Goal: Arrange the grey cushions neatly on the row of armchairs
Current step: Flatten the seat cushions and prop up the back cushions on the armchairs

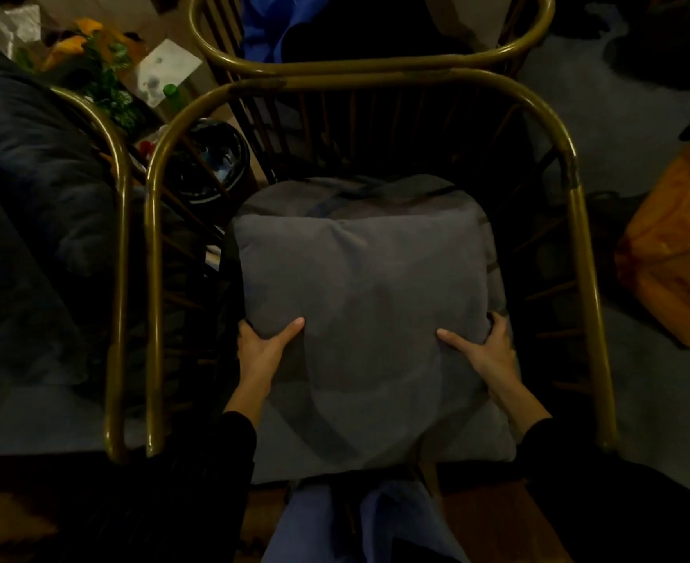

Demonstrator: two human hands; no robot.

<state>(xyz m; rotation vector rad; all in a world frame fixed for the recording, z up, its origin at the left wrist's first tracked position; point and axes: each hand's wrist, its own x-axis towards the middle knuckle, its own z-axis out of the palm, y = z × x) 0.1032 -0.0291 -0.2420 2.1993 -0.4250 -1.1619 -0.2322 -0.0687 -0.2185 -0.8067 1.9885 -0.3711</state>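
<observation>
A square grey cushion (365,302) lies flat on the seat of a brass-framed armchair (579,245) directly below me. My left hand (264,345) grips its left edge, thumb on top and fingers tucked under the side. My right hand (487,351) holds the right edge the same way. A second grey cushion (347,195) shows behind the top one, bunched against the chair's spindle back. A grey seat pad (278,457) peeks out beneath at the front.
A neighbouring armchair (120,221) at the left carries dark grey cushions (30,188). Another brass chair back (372,63) stands behind, with blue fabric (268,26). An orange bag (676,253) sits at the right; plants (103,75) and a dark round bin (209,164) crowd the left gap.
</observation>
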